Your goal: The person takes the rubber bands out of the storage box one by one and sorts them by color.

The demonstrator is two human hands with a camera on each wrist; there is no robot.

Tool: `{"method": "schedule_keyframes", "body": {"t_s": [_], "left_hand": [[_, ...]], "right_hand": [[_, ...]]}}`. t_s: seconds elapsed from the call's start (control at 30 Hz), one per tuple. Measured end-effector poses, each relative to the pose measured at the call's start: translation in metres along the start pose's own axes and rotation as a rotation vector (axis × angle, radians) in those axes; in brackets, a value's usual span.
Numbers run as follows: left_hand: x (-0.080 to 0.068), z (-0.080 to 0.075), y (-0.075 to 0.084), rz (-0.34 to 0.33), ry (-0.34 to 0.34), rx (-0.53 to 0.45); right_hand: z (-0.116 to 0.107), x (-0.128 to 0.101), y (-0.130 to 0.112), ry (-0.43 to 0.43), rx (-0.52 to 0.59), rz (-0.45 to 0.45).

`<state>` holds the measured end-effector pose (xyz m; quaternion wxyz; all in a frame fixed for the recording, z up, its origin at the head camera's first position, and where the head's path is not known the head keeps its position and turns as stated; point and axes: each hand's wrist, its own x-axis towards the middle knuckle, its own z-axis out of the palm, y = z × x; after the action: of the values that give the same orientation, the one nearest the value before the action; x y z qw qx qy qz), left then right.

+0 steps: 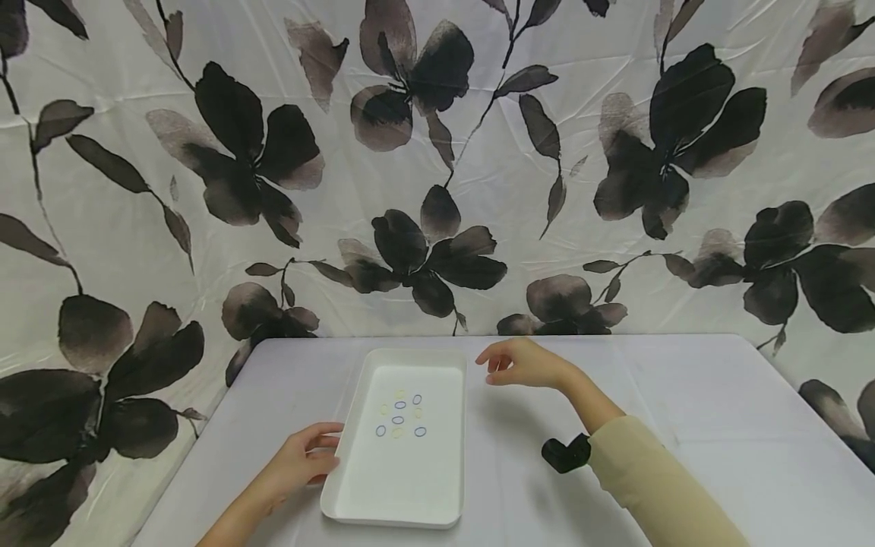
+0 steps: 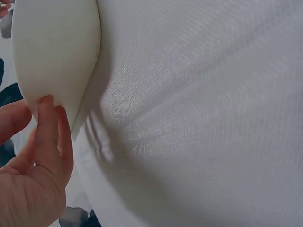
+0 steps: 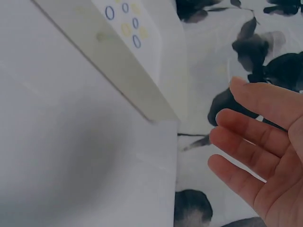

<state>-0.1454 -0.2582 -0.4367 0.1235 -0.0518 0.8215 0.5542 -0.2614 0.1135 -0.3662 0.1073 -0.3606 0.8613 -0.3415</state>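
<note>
A white rectangular tray (image 1: pixel 393 486) lies lengthwise on the table. Several small blue rings (image 1: pixel 420 431) and pale yellow rings (image 1: pixel 397 433) are grouped on its floor, towards the far half. At the tray's left long side is my left hand (image 1: pixel 301 457); in the left wrist view its fingertips (image 2: pixel 46 101) touch the outer wall near the rim. My right hand (image 1: pixel 526 363) hovers past the tray's far right corner, apart from it. Its fingers (image 3: pixel 253 130) are loosely bent with nothing between them in the right wrist view.
White cloth covers the table (image 1: pixel 656 403). Behind its far edge hangs a white curtain (image 1: pixel 547 45) printed with dark flowers. A black object (image 1: pixel 566 454) shows beside the beige right sleeve (image 1: pixel 649 471).
</note>
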Motion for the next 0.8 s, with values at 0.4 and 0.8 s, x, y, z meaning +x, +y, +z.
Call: {"method": "schedule_keyframes", "body": {"t_s": [0.4, 0.8], "left_hand": [[-0.003, 0.003, 0.001, -0.009, 0.040, 0.000], [-0.004, 0.006, 0.000, -0.015, 0.048, -0.009]], "right_hand": [[0.028, 0.025, -0.009, -0.011, 0.126, 0.023], [0.061, 0.044, -0.019, -0.026, 0.184, 0.068]]}}
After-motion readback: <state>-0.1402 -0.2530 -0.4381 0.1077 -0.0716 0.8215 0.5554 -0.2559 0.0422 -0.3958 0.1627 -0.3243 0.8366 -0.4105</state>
